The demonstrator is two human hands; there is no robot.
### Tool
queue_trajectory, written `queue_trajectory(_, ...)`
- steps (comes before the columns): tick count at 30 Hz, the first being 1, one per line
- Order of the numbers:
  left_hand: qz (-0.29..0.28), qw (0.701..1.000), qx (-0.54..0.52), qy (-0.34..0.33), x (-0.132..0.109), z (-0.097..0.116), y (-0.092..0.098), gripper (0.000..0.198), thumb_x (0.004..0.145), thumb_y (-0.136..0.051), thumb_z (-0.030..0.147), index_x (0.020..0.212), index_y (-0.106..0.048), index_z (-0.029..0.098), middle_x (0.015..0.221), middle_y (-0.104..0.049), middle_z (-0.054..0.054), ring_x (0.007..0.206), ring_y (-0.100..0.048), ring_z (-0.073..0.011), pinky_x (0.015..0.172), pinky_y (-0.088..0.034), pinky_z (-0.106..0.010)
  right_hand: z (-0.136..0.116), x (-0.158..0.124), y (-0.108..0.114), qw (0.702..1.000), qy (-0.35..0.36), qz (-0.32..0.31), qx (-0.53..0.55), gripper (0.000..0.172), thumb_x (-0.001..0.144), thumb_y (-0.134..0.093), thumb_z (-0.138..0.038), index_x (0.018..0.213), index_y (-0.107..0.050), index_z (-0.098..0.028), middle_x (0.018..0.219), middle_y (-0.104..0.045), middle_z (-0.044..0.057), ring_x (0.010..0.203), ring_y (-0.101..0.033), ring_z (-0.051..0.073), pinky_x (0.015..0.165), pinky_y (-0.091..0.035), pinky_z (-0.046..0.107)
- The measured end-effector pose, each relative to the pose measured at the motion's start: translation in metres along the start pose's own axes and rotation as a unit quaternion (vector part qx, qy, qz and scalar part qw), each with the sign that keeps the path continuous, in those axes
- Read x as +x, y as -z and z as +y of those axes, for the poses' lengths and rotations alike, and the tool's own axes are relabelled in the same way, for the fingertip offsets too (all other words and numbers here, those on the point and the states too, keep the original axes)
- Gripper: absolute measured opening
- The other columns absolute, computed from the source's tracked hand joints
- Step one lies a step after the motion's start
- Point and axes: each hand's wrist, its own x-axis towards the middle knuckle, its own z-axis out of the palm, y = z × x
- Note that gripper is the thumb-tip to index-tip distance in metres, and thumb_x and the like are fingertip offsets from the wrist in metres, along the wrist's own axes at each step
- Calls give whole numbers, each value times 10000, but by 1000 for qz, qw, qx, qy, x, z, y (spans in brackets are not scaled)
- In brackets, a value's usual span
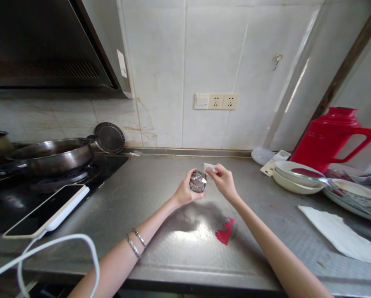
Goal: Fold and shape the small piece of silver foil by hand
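Note:
My left hand (185, 190) is wrapped round a small faceted glass jar (198, 182), grey and see-through, held above the metal counter. Just to its right, my right hand (224, 181) pinches a small piece of white tissue (210, 167) between thumb and fingers. The tissue is close to the glass; whether they touch I cannot tell. Below the hands, a torn scrap of red paper (225, 232) lies on the counter.
A frying pan (53, 156) sits on the stove at left, beside a phone (45, 211) with a white cable. Stacked bowls (297, 182), a folded white napkin (337, 231) and a red thermos jug (324, 138) stand at right. Wall sockets (223, 101) are behind.

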Motion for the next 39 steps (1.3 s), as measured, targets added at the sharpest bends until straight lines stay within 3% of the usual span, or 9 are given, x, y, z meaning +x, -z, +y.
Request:
queue_trajectory(2, 0, 1000, 9, 1, -1, 3, 0, 915, 532, -820, 237, 1326, -370, 175, 1163, -585, -113, 1000, -590, -226, 900, -447, -325, -1, 0, 1, 1000, -8, 15, -8, 436, 775, -619, -522, 531, -489, -185, 544, -463, -33, 519, -406, 103, 500, -331, 234)
queue_trajectory(7, -4, 999, 33, -1, -4, 11, -2, 910, 511, -823, 231, 1315, -400, 171, 1129, -591, -108, 954, -589, -218, 859, -458, -315, -4, -6, -2, 999, -12, 30, -12, 342, 824, -578, -500, 739, -633, -173, 630, -613, 4, 574, -521, 133, 556, -400, 239)
queue_trajectory(11, -3, 999, 53, -5, -4, 10, -4, 919, 513, -817, 230, 1322, -387, 163, 1140, -581, -118, 922, -586, -212, 806, -476, -307, -9, -13, -5, 1000, 20, -10, -21, 300, 853, -565, -457, 851, -682, -181, 728, -704, 34, 641, -623, 160, 610, -467, 241)
queue_trajectory(17, 42, 998, 22, -45, -1, -1, -5, 854, 529, -811, 207, 1278, -402, 187, 1216, -563, -111, 1046, -576, -243, 898, -465, -338, -12, -19, -12, 998, 33, -53, 22, 310, 911, -494, -401, 997, -707, -193, 887, -748, 57, 778, -698, 189, 662, -532, 248)
queue_trajectory(21, 76, 995, -61, -19, 0, 3, -9, 796, 543, -814, 227, 1233, -418, 190, 1174, -583, -98, 1026, -591, -235, 884, -474, -342, -17, -24, -15, 997, 50, -37, 48, 283, 920, -496, -351, 1083, -688, -223, 1076, -717, 58, 961, -689, 218, 803, -560, 310)
queue_trajectory(26, 92, 987, -128, -5, 0, 13, -9, 678, 579, -806, 252, 1153, -456, 169, 1036, -628, -81, 942, -617, -217, 816, -492, -331, -27, -30, -16, 987, 133, -62, 68, 296, 943, -448, -281, 1149, -657, -242, 1231, -640, 41, 1183, -574, 218, 1013, -473, 370)
queue_trajectory(28, 91, 987, -129, -2, 0, 16, -8, 663, 567, -812, 241, 1128, -469, 168, 1008, -630, -68, 928, -619, -208, 808, -490, -319, -27, -30, -16, 987, 136, -59, 65, 295, 944, -448, -287, 1145, -658, -240, 1220, -647, 41, 1168, -586, 215, 999, -485, 355)
queue_trajectory(34, 71, 987, -143, 26, -5, 21, -12, 677, 561, -801, 194, 1141, -453, 181, 952, -626, -37, 812, -615, -161, 723, -490, -281, -24, -27, -18, 998, 39, -10, 55, 288, 947, -461, -321, 1090, -684, -206, 1084, -714, 56, 916, -702, 203, 768, -574, 284)
queue_trajectory(39, 76, 980, -180, 48, -3, 20, -15, 561, 572, -798, 251, 1026, -478, 174, 802, -596, 8, 642, -567, -112, 579, -486, -246, -26, -31, -17, 986, 160, -33, 26, 301, 943, -438, -226, 1160, -646, -221, 1188, -665, 66, 1109, -627, 213, 932, -532, 339)
